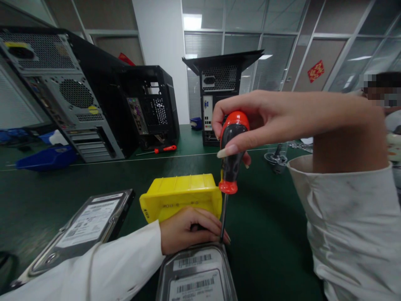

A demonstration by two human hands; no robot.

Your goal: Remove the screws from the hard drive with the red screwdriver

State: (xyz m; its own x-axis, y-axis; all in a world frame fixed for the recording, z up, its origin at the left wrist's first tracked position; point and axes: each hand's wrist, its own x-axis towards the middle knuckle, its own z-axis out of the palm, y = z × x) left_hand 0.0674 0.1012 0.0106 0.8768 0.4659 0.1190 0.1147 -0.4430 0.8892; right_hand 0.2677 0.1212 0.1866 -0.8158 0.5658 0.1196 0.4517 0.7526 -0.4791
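My right hand (250, 121) is wrapped round the red and black handle of a screwdriver (231, 154), held upright. Its shaft runs down to the far edge of a hard drive (196, 274) that lies flat at the bottom centre. My left hand (191, 229) is curled on that far edge of the drive, with its fingertips beside the screwdriver tip. A yellow plastic bin (180, 196) stands just behind my left hand. A second hard drive (84, 228) lies to the left on the green mat.
Three open computer cases (62, 92) (153, 106) (219, 92) stand at the back of the green table (269, 234). A spare red screwdriver (164, 149) lies near the middle case. Blue bins (46, 158) are at left. Another person sits at the far right.
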